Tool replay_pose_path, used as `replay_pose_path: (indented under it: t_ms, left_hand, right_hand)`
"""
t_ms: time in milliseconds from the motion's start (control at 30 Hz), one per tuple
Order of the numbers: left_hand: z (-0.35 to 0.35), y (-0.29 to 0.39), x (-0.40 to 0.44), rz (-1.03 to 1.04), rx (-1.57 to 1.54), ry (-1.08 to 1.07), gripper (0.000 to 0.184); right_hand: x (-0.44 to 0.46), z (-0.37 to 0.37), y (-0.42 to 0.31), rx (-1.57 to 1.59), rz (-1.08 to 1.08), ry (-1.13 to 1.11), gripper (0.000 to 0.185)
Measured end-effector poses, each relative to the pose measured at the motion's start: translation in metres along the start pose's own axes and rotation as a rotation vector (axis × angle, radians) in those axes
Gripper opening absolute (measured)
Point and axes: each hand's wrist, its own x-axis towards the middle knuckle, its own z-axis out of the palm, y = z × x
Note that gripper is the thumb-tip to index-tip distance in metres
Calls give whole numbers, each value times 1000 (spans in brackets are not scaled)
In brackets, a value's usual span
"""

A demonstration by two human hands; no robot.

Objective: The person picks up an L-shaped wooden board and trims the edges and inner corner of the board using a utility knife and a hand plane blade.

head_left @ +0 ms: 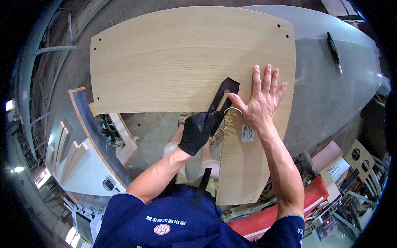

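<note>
My left hand [199, 130], in a black glove, is closed around a dark, long tool with a slot, which looks like a hand plane [231, 85]. The tool lies at the inner corner of an L-shaped wood-grain panel [165, 62]. My bare right hand [264, 103] rests flat on the panel with its fingers spread, its thumb close to the tool; whether they touch I cannot tell. Thin curled shavings [230, 120] sit between my hands. Just below my right palm a white printed label [247, 133] is stuck to the panel. Small dark holes show near the panel's corners.
A black pen-like tool [334, 53] lies on the grey tabletop [326, 95] at right. To the left stands a white surface with a dark edge [99, 136] and several wood strips [74, 161]. Boards, a red object [314, 194] and clutter crowd the lower right.
</note>
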Motion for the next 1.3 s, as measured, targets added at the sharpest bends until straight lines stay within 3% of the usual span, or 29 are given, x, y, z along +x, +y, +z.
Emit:
replay_pose_path:
  t_ms: [100, 200, 233, 400, 433, 533, 567, 700, 833, 933, 1033, 1133, 1200, 1267, 1300]
  left_hand:
    - [9, -3, 5, 240, 162, 5, 29]
    - [32, 10, 4, 184, 181, 167, 28]
    - [39, -6, 5, 254, 197, 198, 32]
    - [-2, -12, -6, 42, -72, 17, 31]
    - [-12, -20, -10, -55, -18, -52, 33]
    - [-21, -30, -23, -25, -185, -219, 34]
    - [-24, -22, -22, -141, -167, -341, 39]
    - [-7, -20, 10, -67, -176, -372, 37]
    - [-4, 19, 24, -247, -14, -499, 41]
    - [3, 5, 21, -111, -69, -435, 39]
    - [1, 17, 21, -222, -15, -494, 37]
    - [12, 10, 20, -187, -62, -451, 36]
    - [34, 10, 19, 188, 300, -356, 37]
    - [42, 10, 18, 382, 475, -318, 39]
    - [42, 11, 18, 380, 487, -327, 41]
  right_hand:
    - [0, -2, 1, 3, -4, -11, 95]
    - [-1, -1, 7, -22, -13, -32, 90]
    - [-2, -4, 7, -2, -10, -36, 85]
    - [-1, -7, 6, -7, -14, 7, 81]
    - [-3, -6, 6, -11, -13, 12, 80]
    - [-4, -1, 10, 11, -15, 49, 76]
    - [-3, 0, 10, 28, -10, 73, 77]
    - [-4, -1, 10, 23, -6, 95, 75]
    - [-3, 0, 10, 29, -3, 108, 75]
    - [-3, 1, 11, 29, 4, 109, 76]
    - [-4, 3, 7, 43, 39, 127, 78]
    - [-1, 4, 2, 55, 65, 144, 79]
    - [-3, 7, -1, 55, 84, 152, 79]
    - [-1, 6, 0, 41, 91, 162, 80]
    - [0, 4, -2, 46, 89, 160, 78]
